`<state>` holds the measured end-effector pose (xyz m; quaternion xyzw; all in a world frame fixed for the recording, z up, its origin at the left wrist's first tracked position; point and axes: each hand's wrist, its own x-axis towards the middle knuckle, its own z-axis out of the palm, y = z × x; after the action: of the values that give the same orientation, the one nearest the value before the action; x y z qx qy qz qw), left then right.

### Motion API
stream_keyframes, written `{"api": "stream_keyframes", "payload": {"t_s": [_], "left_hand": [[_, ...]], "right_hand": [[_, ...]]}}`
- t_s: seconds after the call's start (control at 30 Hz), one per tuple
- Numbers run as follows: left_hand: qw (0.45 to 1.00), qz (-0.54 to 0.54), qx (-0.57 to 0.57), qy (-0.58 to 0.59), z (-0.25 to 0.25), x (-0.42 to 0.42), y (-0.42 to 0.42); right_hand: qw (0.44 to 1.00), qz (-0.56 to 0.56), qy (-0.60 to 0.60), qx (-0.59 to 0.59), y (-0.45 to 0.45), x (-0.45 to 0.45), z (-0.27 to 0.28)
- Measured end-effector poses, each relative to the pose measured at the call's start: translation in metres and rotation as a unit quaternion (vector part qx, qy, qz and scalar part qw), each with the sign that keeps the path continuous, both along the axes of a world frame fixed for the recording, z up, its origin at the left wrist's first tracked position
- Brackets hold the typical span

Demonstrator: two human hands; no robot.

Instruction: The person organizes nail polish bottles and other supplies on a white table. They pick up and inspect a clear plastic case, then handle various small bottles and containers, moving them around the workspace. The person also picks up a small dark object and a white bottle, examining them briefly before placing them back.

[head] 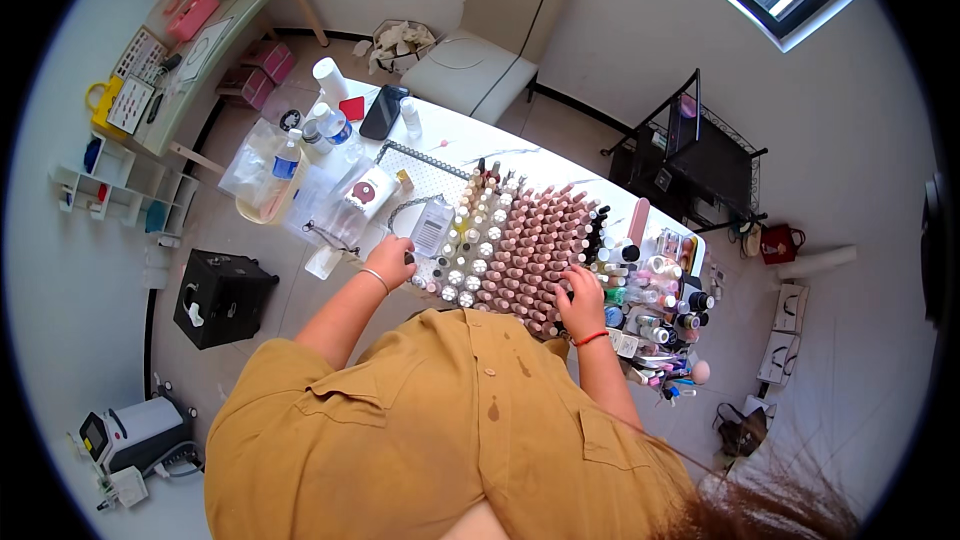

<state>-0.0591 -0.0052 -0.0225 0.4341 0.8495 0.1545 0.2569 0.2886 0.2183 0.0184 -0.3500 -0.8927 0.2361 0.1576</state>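
Note:
Many nail polish bottles with pinkish-brown caps stand in close rows on a marble-patterned table. Beside them, to the left, are clear bottles with white flower-topped caps. My left hand is at the near edge of the table, its fingers curled around a small dark-capped item, next to a clear plastic box. My right hand rests at the right edge of the pinkish-brown rows, fingers bent; whether it grips a bottle cannot be told. Black-capped bottles stand just beyond it.
Jars and small bottles crowd the table's right end. On the left are a basket with a water bottle, a phone and a white roll. A chair stands behind the table; a black case is on the floor.

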Motion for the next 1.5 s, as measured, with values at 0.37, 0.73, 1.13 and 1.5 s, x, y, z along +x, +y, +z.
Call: {"api": "stream_keyframes", "payload": {"t_s": [0.37, 0.73, 1.13, 1.5], "left_hand": [[0.998, -0.066, 0.013, -0.009, 0.000, 0.009, 0.013], [0.998, -0.022, -0.004, -0.065, 0.016, 0.007, 0.022], [0.984, 0.043, 0.060, 0.164, -0.008, -0.081, 0.096], [0.976, 0.047, 0.128, 0.171, 0.053, -0.069, 0.121]], "right_hand": [[1.000, 0.012, 0.007, -0.003, 0.001, -0.001, -0.003], [1.000, 0.022, 0.000, -0.008, 0.001, 0.002, -0.005], [0.997, -0.015, -0.076, -0.011, -0.010, 0.003, -0.007], [0.998, -0.022, 0.041, 0.044, -0.014, 0.011, 0.026]]}}
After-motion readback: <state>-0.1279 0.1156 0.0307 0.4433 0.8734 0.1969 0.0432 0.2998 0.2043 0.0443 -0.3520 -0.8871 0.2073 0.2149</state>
